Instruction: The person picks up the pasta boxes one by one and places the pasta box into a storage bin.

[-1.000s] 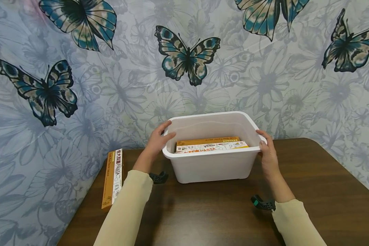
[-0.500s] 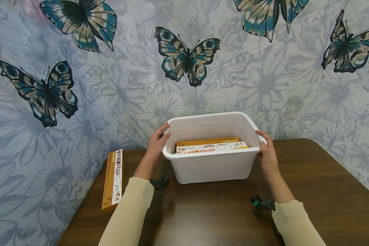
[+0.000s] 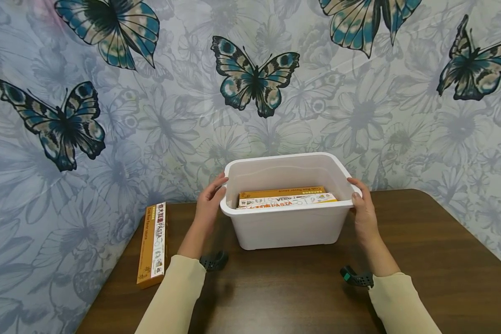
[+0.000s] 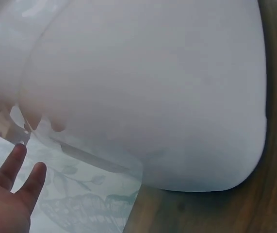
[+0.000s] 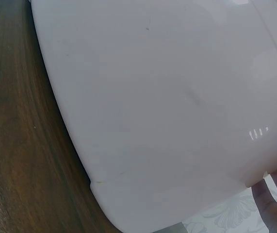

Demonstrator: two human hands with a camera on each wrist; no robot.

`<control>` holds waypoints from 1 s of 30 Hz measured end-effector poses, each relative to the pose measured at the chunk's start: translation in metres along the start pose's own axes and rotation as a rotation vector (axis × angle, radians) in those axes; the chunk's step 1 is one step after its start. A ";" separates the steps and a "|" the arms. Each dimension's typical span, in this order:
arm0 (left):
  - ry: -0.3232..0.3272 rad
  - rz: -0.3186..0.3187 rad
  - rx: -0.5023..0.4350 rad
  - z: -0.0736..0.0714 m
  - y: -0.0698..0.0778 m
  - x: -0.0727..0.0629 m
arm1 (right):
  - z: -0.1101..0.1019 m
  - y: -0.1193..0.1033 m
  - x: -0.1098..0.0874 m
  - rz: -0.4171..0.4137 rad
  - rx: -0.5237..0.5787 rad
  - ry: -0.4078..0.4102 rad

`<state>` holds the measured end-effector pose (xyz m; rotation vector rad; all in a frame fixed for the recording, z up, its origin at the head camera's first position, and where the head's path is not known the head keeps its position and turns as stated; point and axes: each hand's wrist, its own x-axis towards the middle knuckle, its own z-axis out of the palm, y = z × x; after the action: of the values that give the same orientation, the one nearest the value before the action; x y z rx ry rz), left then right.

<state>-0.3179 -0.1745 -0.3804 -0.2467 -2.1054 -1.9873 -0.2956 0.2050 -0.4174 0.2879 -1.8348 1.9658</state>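
A white plastic bin (image 3: 292, 227) stands upright on the table, with pasta boxes (image 3: 288, 199) lying inside, their lower parts hidden by its front wall. At the bin's right end my right hand (image 3: 364, 213) grips the rim, thumb in front and fingers around the outside. My left hand (image 3: 207, 206) is at the left end, fingertips by the outer rim. In the left wrist view its fingers (image 4: 31, 187) are spread and fairly straight beside the bin's wall; whether they touch it is hard to tell. Fingertips (image 5: 267, 194) of the right hand show at the wall in the right wrist view.
Another orange and white pasta box (image 3: 152, 243) lies on the left side of the brown wooden table (image 3: 284, 292), left of my left forearm. Behind the table hangs a butterfly-patterned cloth (image 3: 183, 120), close to the bin's back.
My left hand has slid off the left rim, back and down to its outer side. The right hand and the bin have stayed in place.
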 end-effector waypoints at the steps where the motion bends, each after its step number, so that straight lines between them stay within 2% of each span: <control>1: 0.002 0.011 -0.009 0.000 0.000 -0.003 | 0.000 0.000 0.000 -0.001 0.002 0.000; 8: 0.018 0.055 -0.043 -0.006 0.001 -0.023 | 0.000 0.001 0.000 -0.005 0.009 -0.007; 13: 0.065 0.055 -0.007 -0.016 0.000 -0.038 | 0.001 0.001 -0.001 -0.004 0.006 -0.009; 24: 0.190 0.004 0.254 -0.032 -0.004 -0.078 | 0.001 0.001 0.000 -0.008 0.036 -0.003; 30: 0.226 -0.023 0.401 -0.041 -0.008 -0.093 | 0.000 0.002 0.000 -0.010 0.033 0.004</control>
<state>-0.2292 -0.2122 -0.4128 0.0713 -2.2963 -1.4751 -0.2964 0.2053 -0.4190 0.3030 -1.7960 1.9903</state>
